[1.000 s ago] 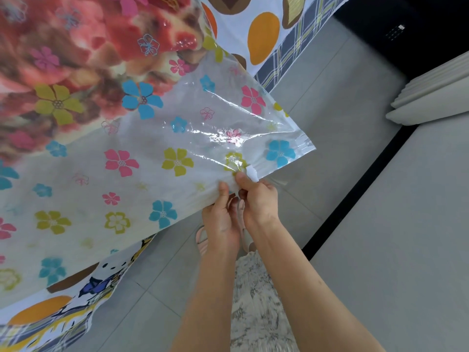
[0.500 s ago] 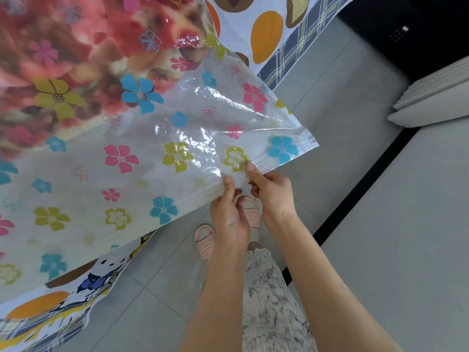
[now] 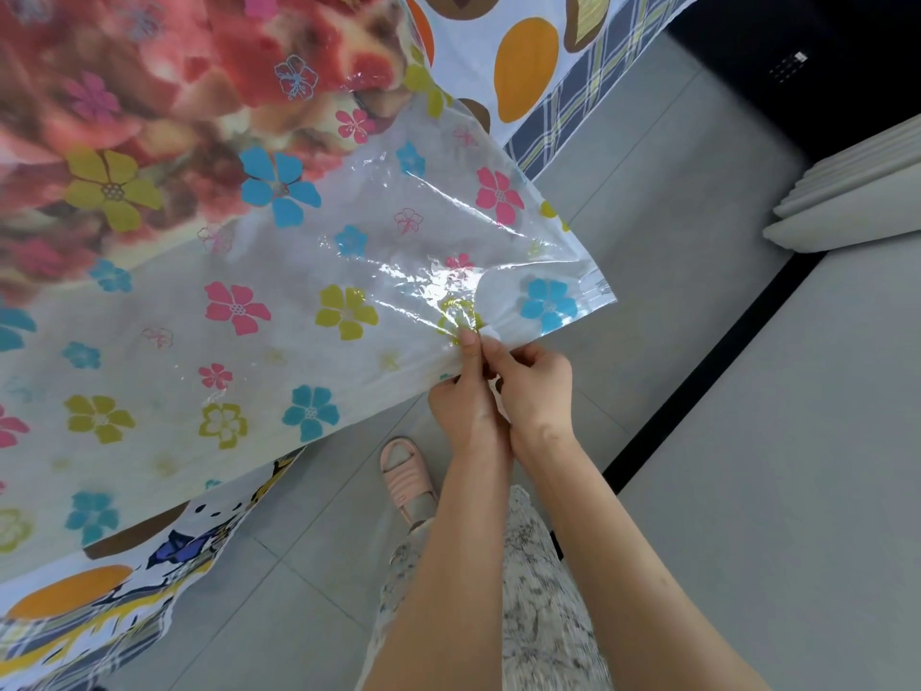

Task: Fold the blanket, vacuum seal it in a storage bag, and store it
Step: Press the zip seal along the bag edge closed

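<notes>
Hands meet on the bag's [image 3: 349,271] near edge: your left hand [image 3: 463,406] pinches the plastic between thumb and fingers, and your right hand [image 3: 536,386], fingers curled tight, pinches the same edge just beside it, touching the left. A small white piece [image 3: 491,332] shows at your fingertips. Half a second ago the hands sat slightly apart on that edge; now they press together. The blanket [image 3: 174,92] fills the bag up-left of your grip. A printed sheet [image 3: 528,67] lies under the bag, and a pink slipper [image 3: 406,478] stands on the floor [image 3: 673,167] below your wrists.
</notes>
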{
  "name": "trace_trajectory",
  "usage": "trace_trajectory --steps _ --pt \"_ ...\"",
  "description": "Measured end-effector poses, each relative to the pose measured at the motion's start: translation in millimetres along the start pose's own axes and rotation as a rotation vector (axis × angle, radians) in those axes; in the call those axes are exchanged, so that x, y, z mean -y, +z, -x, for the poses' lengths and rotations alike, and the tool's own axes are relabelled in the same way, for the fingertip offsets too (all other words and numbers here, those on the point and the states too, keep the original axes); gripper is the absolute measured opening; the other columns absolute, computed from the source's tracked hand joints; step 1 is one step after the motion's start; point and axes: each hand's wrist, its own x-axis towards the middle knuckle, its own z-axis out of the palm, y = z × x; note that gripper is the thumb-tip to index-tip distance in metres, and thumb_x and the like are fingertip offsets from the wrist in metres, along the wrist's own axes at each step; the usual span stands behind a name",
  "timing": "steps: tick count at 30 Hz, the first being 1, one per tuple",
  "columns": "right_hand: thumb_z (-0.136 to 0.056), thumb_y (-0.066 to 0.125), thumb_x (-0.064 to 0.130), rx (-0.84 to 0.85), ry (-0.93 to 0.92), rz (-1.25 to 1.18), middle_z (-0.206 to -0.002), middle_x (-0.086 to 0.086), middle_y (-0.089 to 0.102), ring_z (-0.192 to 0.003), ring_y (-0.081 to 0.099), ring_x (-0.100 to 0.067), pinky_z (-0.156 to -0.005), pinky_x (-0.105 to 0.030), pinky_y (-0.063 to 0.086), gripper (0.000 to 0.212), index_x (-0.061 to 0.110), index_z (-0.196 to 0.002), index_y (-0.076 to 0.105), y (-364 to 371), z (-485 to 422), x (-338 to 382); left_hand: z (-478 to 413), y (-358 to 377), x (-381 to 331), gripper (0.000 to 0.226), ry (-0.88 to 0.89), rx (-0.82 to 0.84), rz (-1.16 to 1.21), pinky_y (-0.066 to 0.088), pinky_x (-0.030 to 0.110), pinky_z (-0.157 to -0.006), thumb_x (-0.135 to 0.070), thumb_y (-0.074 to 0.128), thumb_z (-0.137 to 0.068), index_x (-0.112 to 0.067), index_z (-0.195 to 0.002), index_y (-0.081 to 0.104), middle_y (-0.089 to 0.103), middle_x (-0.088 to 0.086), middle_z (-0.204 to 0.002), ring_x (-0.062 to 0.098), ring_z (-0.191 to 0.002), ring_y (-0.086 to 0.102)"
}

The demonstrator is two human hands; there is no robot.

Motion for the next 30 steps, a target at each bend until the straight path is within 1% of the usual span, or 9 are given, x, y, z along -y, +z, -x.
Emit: trace_trajectory --steps 4,7,9,14,18,20,24,28,30 --pt "-0.088 0.067 0.019 -0.066 0.034 -0.076 -0.048 0.003 0.044 -0.049 0.041 -0.011 -0.054 -0.027 0.041 0.036 0.008 -0.058 0.049 4.1 3.2 -1.0 2.1 0.3 -4.8 0.040 -0.004 -0.040 0.039 0.042 0.018 -0.042 -0.026 0.066 -0.085 -0.005 -0.055 0.050 0.053 0.000 -0.045 0.010 -0.039 0.052" --pt "-0.088 0.066 0.021 -0.111 0.059 -0.120 -0.057 -0.003 0.034 -0.056 0.034 -0.015 -0.058 -0.028 0.036 0.038 0.009 -0.060 0.044 3.6 0.6 2.9 4.7 3.1 -8.7 0.039 -0.043 -0.064 0.104 0.038 0.015 -0.037 -0.022 0.068 -0.084 -0.007 -0.055 0.047 0.045 -0.001 -0.044 0.007 -0.034 0.045" --pt "-0.087 0.067 0.019 -0.127 0.071 -0.161 -0.059 -0.003 0.029 -0.058 0.029 -0.016 -0.058 -0.029 0.033 0.039 0.011 -0.058 0.041 3.0 -1.8 4.7 5.4 4.3 -9.3 0.038 -0.038 -0.074 0.113 0.038 0.014 -0.038 -0.022 0.069 -0.083 -0.008 -0.055 0.046 0.043 -0.001 -0.045 0.006 -0.035 0.043" --pt "-0.088 0.066 0.013 -0.133 0.073 -0.229 -0.049 0.002 0.027 -0.045 0.024 -0.010 -0.044 -0.022 0.027 0.034 0.011 -0.062 0.043 -7.9 -9.5 12.9 5.3 4.9 -11.5 0.037 -0.036 -0.080 0.180 0.041 0.015 -0.048 -0.018 0.071 -0.081 -0.012 -0.058 0.043 0.040 -0.010 -0.035 0.004 -0.035 0.038" --pt "-0.088 0.065 0.013 -0.126 0.056 -0.231 -0.054 0.001 0.027 -0.044 0.026 -0.009 -0.045 -0.021 0.027 0.038 0.011 -0.059 0.041 -16.6 -18.7 13.3 3.9 5.8 -10.6 0.034 -0.037 -0.073 0.231 0.041 0.016 -0.053 -0.015 0.071 -0.081 -0.012 -0.060 0.045 0.041 -0.013 -0.035 0.003 -0.038 0.038" --pt "-0.088 0.066 0.015 -0.076 0.072 -0.215 -0.058 0.000 0.031 -0.048 0.027 -0.011 -0.048 -0.022 0.028 0.034 0.012 -0.062 0.044 -19.6 -18.9 13.2 3.9 5.9 -10.0 0.029 -0.042 -0.069 0.260 0.041 0.016 -0.054 -0.014 0.070 -0.082 -0.010 -0.062 0.049 0.046 -0.012 -0.040 0.004 -0.043 0.040" --pt "-0.084 0.070 0.022 -0.051 0.090 -0.223 -0.065 0.001 0.050 -0.055 0.039 -0.012 -0.053 -0.024 0.034 0.019 0.013 -0.072 0.058 -31.2 -25.9 29.3 4.9 5.4 -6.9 0.006 -0.056 0.034 0.376 0.046 0.017 -0.061 -0.016 0.067 -0.084 -0.014 -0.082 0.061 0.062 -0.005 -0.076 0.005 -0.062 0.053" --pt "-0.082 0.072 0.012 -0.134 0.036 -0.282 -0.050 0.002 0.045 -0.047 0.038 -0.013 -0.049 -0.022 0.037 0.031 0.010 -0.065 0.046 -38.0 -35.0 39.8 12.4 17.3 -3.5 0.027 -0.063 0.186 0.361 0.049 0.019 -0.066 -0.021 0.064 -0.085 -0.011 -0.109 0.062 0.066 0.001 -0.097 0.009 -0.079 0.060" --pt "-0.081 0.072 0.009 -0.133 0.034 -0.308 -0.045 0.005 0.045 -0.045 0.037 -0.011 -0.048 -0.021 0.036 0.024 0.010 -0.071 0.050 -38.3 -35.1 40.0 13.0 25.3 -1.1 0.020 -0.040 0.182 0.352 0.049 0.018 -0.063 -0.014 0.064 -0.085 -0.014 -0.105 0.062 0.067 0.001 -0.095 0.010 -0.079 0.061"
